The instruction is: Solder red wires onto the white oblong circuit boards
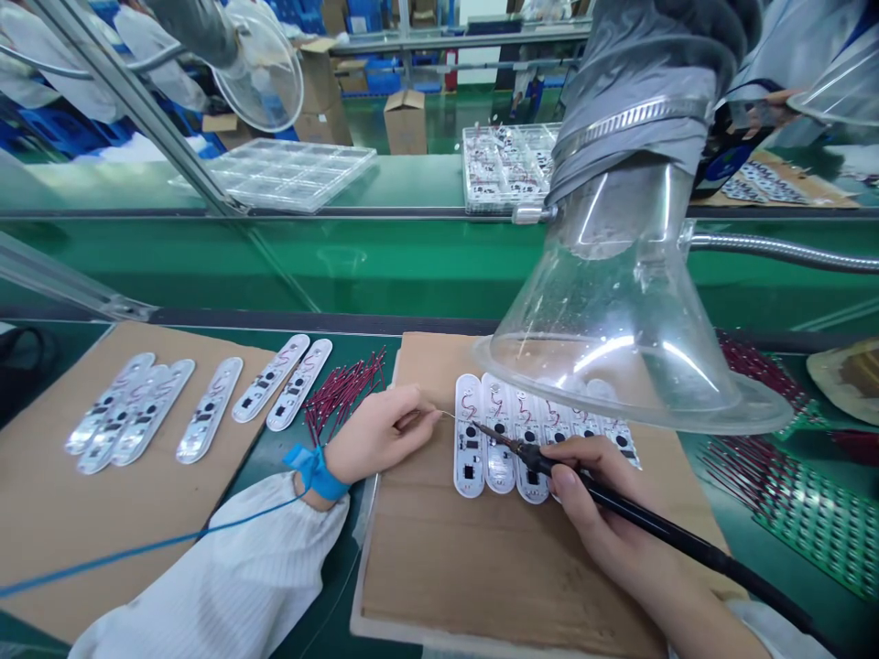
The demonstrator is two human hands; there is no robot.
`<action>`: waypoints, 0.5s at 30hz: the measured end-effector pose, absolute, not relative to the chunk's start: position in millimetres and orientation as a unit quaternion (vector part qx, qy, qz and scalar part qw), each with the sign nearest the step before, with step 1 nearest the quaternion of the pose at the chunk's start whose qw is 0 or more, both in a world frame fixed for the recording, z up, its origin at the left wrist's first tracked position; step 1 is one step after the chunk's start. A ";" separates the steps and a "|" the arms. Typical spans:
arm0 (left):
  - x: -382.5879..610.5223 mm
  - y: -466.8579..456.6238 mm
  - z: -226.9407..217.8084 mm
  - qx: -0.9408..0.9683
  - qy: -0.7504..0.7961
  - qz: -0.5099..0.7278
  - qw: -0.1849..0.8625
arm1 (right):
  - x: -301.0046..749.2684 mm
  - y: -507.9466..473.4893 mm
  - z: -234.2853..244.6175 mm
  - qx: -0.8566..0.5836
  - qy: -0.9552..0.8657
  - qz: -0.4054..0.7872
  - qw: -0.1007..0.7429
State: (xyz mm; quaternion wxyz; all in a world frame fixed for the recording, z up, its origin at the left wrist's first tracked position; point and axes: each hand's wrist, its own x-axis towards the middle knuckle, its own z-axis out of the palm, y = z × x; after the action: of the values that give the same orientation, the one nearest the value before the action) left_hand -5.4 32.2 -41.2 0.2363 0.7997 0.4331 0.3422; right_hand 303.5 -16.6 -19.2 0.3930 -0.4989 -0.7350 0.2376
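On the green surface (320, 586), white oval circuit boards (498, 439) are lined up along a brown cardboard sheet (446, 567), bare below them; a black soldering iron (659, 523) is gripped by the right hand (604, 513), thin silver solder wire (450, 416) pinched by the left hand (377, 435).

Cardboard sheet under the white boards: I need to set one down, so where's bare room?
The cardboard sheet shows bare below the white boards, left of the right hand. Crowded where the soldering iron and fume hood meet them.

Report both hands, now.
Left hand: closed, pinching a thin solder wire.
Right hand: closed, gripping a black soldering iron.
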 end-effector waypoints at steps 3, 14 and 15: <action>-4.5 31.6 -38.7 0.800 0.436 0.335 0.242 | 303.9 -16.4 -20.3 -0.496 -0.736 0.236 0.396; -8.6 33.2 -35.5 0.780 0.461 0.346 0.243 | 309.8 -21.1 -28.2 -0.504 -0.713 0.266 0.410; -8.5 33.3 -35.7 0.779 0.464 0.344 0.244 | 308.2 -20.1 -26.3 -0.499 -0.718 0.265 0.406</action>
State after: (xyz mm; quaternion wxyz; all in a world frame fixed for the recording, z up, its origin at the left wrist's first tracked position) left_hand -8.5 33.3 -35.7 0.2440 0.7793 0.4638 0.3435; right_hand 308.2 -20.1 -26.3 0.4064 -0.4991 -0.7181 0.2646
